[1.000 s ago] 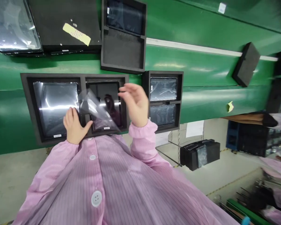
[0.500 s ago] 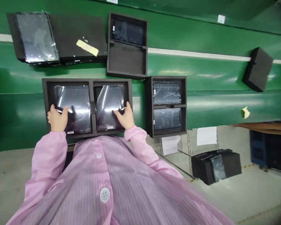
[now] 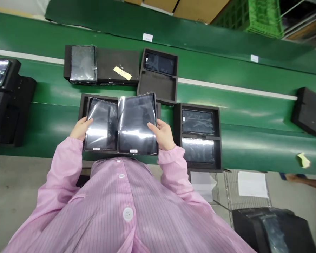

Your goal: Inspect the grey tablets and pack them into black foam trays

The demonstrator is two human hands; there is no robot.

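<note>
A large black glossy rectangular panel [image 3: 102, 116] is being gripped at its left edge by the bare left hand [image 3: 81, 128], with the thumb lying on the face. A second large black glossy panel [image 3: 137, 123] is being gripped at its right edge by the bare right hand [image 3: 163, 134], its thumb also lying on top. Both panels are being held side by side over a black foam tray [image 3: 83, 107] on a glossy green bench [image 3: 252, 140]; the far rim is being overlapped by the right panel. Whether the tray is being touched by the left panel cannot be told.

By judgement, the handling is standing partway: both panels are seemingly being held out of their compartments, both faces are apparently being covered by clear film, and no release is yet being made.

Counted, two hands and two large panels are being shown at work. Behind, one small dark panel [image 3: 159, 64] is being held in a black foam frame [image 3: 158, 86]; to the right, two small film-covered panels [image 3: 197, 121] are being held in a divided black foam box [image 3: 177, 137]. One yellow paper strip [image 3: 122, 73] is lying on a flat black foam slab [image 3: 105, 63], beside one stack of film-wrapped panels [image 3: 83, 64], whose number is being hidden. One crumpled yellow scrap [image 3: 303, 160] is lying far right.
</note>
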